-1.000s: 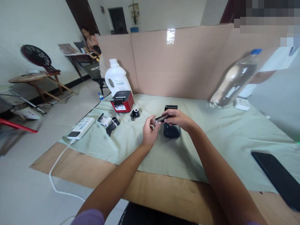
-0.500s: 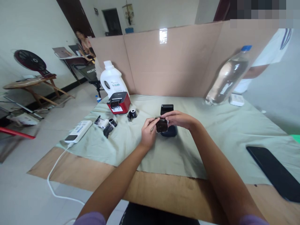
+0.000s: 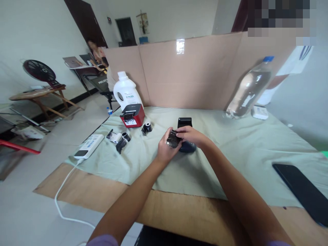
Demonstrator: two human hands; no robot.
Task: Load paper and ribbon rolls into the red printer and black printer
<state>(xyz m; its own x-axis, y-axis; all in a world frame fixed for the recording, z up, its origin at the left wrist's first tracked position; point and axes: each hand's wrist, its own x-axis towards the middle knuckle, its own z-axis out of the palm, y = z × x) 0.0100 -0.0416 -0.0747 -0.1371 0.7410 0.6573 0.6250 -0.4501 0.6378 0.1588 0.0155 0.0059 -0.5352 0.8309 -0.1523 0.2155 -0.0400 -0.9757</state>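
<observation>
On green cloth [image 3: 246,143], before cardboard [image 3: 189,75]: black device [image 3: 188,147]. Gripping dark piece [image 3: 172,140] at device's near left, left hand [image 3: 166,149] curled, right hand [image 3: 191,135] pinching; partly blocking device. Left of device: red printer [image 3: 135,116]; right: bottle [image 3: 249,90].

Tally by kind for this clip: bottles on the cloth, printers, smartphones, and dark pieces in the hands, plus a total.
Bottles: 2 (white jug, clear blue-capped bottle)
Printers: 1 (red-and-black printer)
Smartphones: 1 (black smartphone)
Dark pieces: 1 (dark shiny piece between left hand and right hand)
Total: 5
</observation>
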